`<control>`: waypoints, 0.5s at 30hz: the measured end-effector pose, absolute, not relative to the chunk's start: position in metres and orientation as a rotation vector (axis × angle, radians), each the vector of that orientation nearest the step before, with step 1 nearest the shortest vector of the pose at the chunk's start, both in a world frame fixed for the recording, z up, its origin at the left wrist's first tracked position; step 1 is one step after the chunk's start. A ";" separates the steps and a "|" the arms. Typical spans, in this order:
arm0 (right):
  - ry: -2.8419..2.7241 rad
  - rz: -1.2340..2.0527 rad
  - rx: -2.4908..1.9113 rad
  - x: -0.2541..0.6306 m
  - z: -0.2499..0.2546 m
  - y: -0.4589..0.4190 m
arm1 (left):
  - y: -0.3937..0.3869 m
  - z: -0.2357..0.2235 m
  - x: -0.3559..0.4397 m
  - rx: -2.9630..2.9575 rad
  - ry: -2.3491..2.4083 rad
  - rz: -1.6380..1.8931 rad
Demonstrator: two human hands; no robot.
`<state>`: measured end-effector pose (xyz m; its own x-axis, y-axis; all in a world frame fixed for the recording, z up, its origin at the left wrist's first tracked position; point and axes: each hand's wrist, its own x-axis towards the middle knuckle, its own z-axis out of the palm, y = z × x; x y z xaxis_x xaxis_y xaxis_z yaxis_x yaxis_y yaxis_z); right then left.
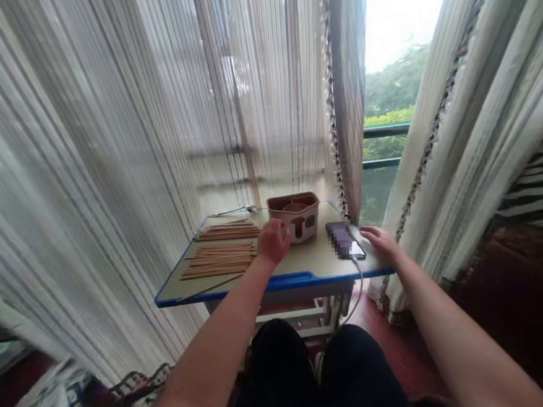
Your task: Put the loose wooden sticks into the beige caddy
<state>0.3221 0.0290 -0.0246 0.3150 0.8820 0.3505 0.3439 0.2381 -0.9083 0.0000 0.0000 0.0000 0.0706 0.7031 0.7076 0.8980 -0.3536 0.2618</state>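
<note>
My left hand (273, 242) hovers at the front left corner of a pinkish-brown compartment box (309, 227), its fingers bent and a small gap between thumb and forefinger. Nothing shows in that hand; whether it touches the box I cannot tell. Wooden chopsticks (222, 259) lie side by side in groups to its left, pointing roughly left to right. One single darker stick (207, 288) slants along the front edge. My right hand (379, 240) rests on the right edge of the table with fingers stretched out, beside a phone (343, 240).
The small table (313, 264) has a blue rim. A metal utensil (249, 209) lies at its back left. From the phone a white cable (361, 287) hangs over the front edge. Striped curtains (274, 104) stand close behind. My knees (282, 358) are below the table's front.
</note>
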 end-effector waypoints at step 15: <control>-1.690 0.853 -1.108 0.189 -0.047 -0.019 | -0.023 -0.037 -0.007 -2.102 -2.105 -0.893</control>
